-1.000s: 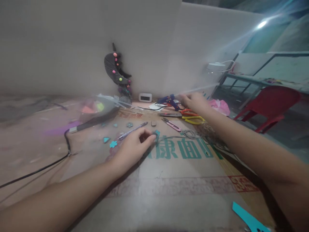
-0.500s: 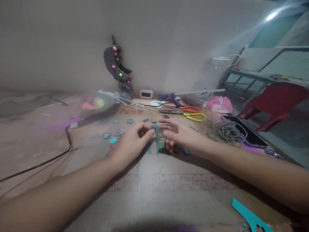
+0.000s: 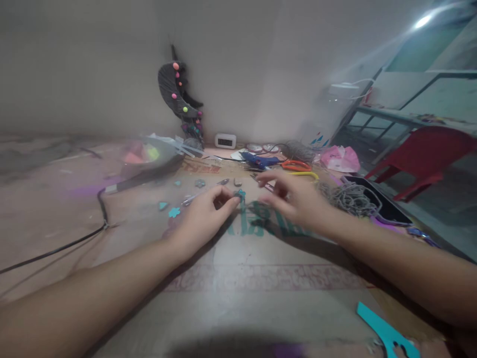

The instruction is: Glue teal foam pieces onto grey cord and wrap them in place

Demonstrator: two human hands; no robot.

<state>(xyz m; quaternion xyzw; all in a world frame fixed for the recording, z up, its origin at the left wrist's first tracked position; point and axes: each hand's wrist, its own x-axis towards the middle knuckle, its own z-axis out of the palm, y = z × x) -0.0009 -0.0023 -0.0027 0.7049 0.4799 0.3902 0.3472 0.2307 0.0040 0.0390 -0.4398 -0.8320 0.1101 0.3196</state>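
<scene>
My left hand rests on the cardboard sheet and pinches a small teal piece between thumb and forefinger. My right hand hovers just right of it with fingers spread and nothing in them. Its fingertips are close to the teal piece without clearly touching it. A thin grey cord leads from the piece toward a grey cord bundle on the right.
Blue glue gun, orange and yellow scissors, a white clock and a dark beaded ornament stand at the back. Small teal cutouts and a black cable lie left. A teal scrap lies near right; a red chair beyond.
My right hand came back from the tools at the far side to beside the left hand, then lifted slightly with fingers spread. The left hand kept its pinch in place.
</scene>
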